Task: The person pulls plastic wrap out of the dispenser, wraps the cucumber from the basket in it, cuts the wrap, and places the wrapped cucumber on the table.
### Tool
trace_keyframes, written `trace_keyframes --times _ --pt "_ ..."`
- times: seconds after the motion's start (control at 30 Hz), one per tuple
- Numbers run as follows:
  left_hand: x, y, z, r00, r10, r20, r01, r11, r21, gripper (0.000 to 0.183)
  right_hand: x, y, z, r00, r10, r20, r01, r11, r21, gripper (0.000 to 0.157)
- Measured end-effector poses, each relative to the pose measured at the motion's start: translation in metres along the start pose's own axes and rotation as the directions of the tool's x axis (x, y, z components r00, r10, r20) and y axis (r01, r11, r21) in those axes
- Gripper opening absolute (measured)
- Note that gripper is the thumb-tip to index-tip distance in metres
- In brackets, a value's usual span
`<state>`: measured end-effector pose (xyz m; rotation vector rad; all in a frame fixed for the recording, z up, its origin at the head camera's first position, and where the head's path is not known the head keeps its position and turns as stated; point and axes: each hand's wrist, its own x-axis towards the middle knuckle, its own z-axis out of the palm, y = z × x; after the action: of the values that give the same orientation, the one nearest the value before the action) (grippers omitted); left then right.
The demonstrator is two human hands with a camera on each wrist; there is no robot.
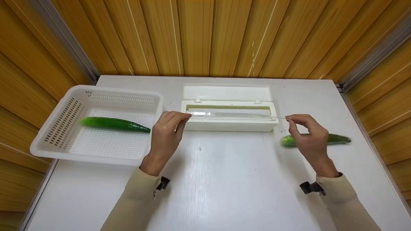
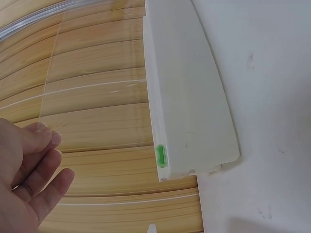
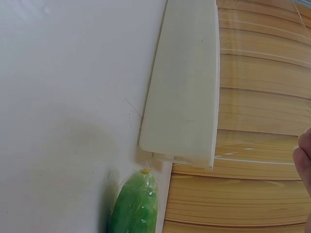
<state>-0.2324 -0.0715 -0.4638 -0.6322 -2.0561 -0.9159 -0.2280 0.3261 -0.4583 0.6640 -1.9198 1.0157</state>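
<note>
A white cling film dispenser stands at the back middle of the table, its lid raised. Clear cling film stretches up from the dispenser, shown best in the left wrist view. My left hand pinches one corner of the film between thumb and fingertips, by the dispenser's left end. Past the right end, my right hand pinches the opposite corner; only some of its fingers show in the right wrist view. Beneath the right hand lies a cucumber wrapped in film, partly hidden by that hand in the head view.
A white perforated basket stands on the left of the table, close to my left hand. Inside it lies a bare green cucumber. Wood-patterned walls enclose the white table at the back and sides.
</note>
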Motion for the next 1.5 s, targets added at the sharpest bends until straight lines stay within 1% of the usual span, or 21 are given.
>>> trace_keyframes --times 0.37,0.6,0.83,1.03,1.13,1.33,1.5 --pt "-0.001 0.000 0.001 1.000 0.004 -0.001 -0.004 1.000 -0.011 0.013 0.000 -0.004 0.000 1.000 -0.006 -0.003 0.007 1.000 0.010 0.021" --pt "0.002 -0.003 0.001 1.000 0.010 0.001 -0.010 1.000 0.013 0.013 -0.001 -0.002 0.002 1.000 0.019 -0.008 -0.019 0.999 0.028 0.022" --pt "0.009 -0.010 0.003 1.000 0.008 0.013 -0.008 1.000 0.015 0.011 0.005 -0.002 0.006 0.999 0.047 -0.001 -0.047 0.998 0.032 0.023" --pt "0.017 -0.016 0.005 1.000 0.004 0.019 -0.005 0.999 0.044 0.010 0.012 0.004 0.011 0.997 0.072 -0.013 -0.071 0.996 0.046 0.022" --pt "0.019 -0.017 0.005 1.000 0.011 0.023 -0.012 0.999 0.053 0.011 0.014 0.004 0.013 0.997 0.068 -0.026 -0.067 0.996 0.057 0.022" --pt "0.023 -0.014 0.005 1.000 0.017 0.019 -0.018 0.999 0.033 0.009 0.016 0.001 0.014 0.997 0.060 -0.051 -0.057 0.997 0.057 0.020" --pt "0.023 -0.014 0.005 1.000 0.012 0.023 -0.013 0.999 0.034 0.010 0.013 0.003 0.013 0.996 0.081 -0.042 -0.079 0.996 0.041 0.021"
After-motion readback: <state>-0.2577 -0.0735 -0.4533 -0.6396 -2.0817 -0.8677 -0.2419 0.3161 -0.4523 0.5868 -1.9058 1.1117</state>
